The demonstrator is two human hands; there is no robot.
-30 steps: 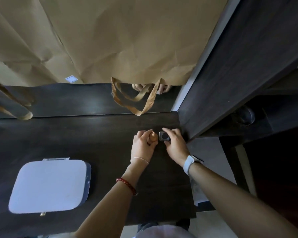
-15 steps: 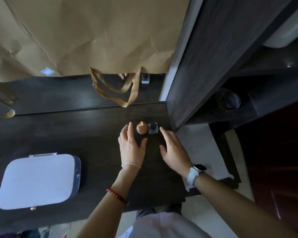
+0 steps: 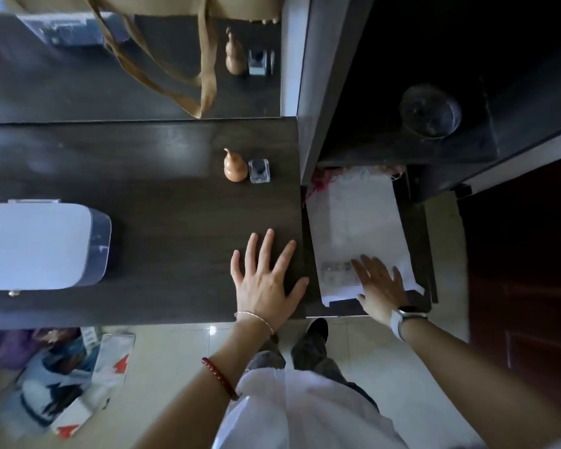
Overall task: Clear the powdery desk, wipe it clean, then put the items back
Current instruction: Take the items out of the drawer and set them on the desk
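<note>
Resting spread on desk: left hand; right hand open above papers; no legible writing.

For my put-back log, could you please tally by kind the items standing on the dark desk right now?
Gourd-shaped wooden ornament: 1
Small square glass bottle: 1
White lidded case: 1
Total: 3

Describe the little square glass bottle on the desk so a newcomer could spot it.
Start at the dark desk and go to its far right corner. Two small things stand there side by side: the glass bottle is the right one, clear, square, dark-capped, unlike the tan wooden gourd.
</note>
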